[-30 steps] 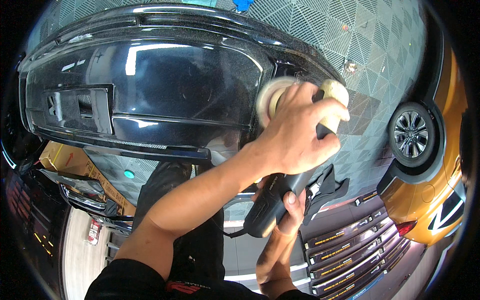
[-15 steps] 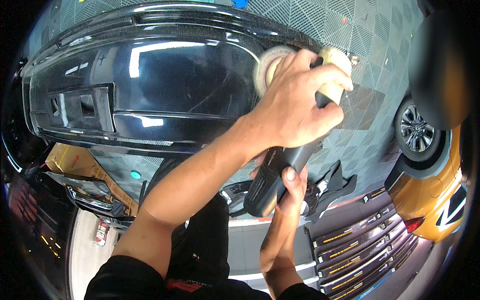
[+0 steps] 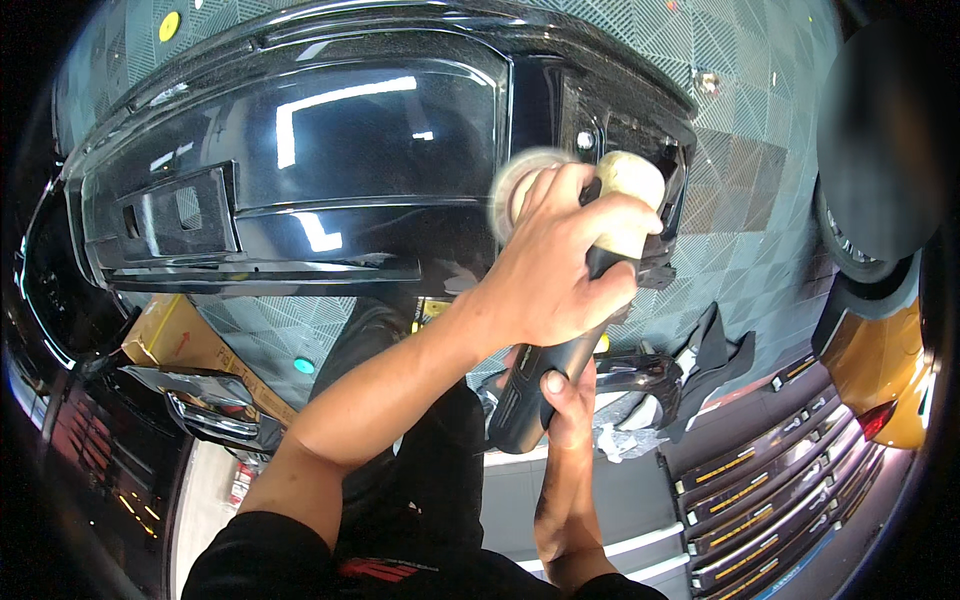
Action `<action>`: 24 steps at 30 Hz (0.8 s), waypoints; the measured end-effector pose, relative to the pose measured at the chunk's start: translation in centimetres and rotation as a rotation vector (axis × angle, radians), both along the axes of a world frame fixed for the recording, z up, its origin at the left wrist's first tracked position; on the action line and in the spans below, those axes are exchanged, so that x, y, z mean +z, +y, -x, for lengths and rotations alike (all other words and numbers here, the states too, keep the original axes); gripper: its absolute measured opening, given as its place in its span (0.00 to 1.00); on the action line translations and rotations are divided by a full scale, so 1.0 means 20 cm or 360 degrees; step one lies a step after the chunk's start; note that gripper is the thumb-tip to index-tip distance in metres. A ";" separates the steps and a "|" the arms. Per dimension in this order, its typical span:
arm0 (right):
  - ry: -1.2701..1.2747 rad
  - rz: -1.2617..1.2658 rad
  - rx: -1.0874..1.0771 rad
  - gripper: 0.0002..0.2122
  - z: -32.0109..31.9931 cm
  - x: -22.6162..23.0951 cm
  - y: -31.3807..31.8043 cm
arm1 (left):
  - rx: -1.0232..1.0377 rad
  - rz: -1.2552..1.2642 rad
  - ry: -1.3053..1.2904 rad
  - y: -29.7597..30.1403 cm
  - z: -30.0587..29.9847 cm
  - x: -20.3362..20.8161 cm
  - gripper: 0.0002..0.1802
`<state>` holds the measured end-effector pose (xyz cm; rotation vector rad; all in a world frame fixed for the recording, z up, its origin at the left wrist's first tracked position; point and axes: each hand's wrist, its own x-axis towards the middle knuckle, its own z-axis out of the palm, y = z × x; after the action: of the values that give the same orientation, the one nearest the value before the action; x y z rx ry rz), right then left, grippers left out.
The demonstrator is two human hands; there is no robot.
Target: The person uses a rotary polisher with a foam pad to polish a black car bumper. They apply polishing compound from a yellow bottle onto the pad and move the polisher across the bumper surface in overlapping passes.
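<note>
A polisher [image 3: 520,405] with a black body and a cream head is in both my hands. My left hand [image 3: 560,265] is wrapped over the head, and my right hand [image 3: 570,408] grips the rear of the body. The round pad [image 3: 506,190] is blurred at its rim and lies against a glossy black car body panel [image 3: 370,150], by a vertical edge towards its right end. My left hand partly hides the pad. A rectangular recess with openings [image 3: 190,210] sits at the panel's left.
Patterned grey floor tiles [image 3: 740,210] surround the panel. A cardboard box [image 3: 190,335] stands at lower left near a dark car [image 3: 90,420]. Long dark boxes [image 3: 770,500] lie at lower right, below an orange car [image 3: 880,350]. A yellow disc [image 3: 170,26] is at the far left.
Both hands have brought the polisher left and nearer me across the panel. The view has shifted too, now showing more of the panel's right end. The grip is the same.
</note>
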<state>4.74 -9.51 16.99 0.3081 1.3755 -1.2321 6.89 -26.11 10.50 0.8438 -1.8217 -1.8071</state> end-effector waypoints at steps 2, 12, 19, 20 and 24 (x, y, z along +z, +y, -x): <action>-0.0010 -0.0026 -0.0033 0.37 -0.05 0.03 0.07 | -0.0036 -0.0004 -0.0038 0.08 -0.03 0.02 0.22; -0.0090 -0.0097 -0.0186 0.36 -0.21 0.07 0.28 | -0.0244 -0.0149 -0.0019 0.25 -0.15 0.06 0.25; 0.0057 0.0104 -0.0133 0.45 -0.21 -0.01 0.06 | -0.0114 -0.0396 -0.0077 -0.02 -0.09 0.01 0.52; 0.0171 0.0140 -0.0042 0.46 -0.21 -0.03 0.02 | -0.0112 -0.0515 -0.0089 -0.10 -0.06 0.07 0.49; 0.0195 0.0272 -0.0046 0.47 -0.28 -0.08 -0.06 | -0.0227 -0.0759 -0.0155 -0.29 -0.04 0.06 0.30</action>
<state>10.29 -10.75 15.38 0.1354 1.3626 -1.4023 7.77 -31.86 11.67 1.0028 -1.5575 -2.3829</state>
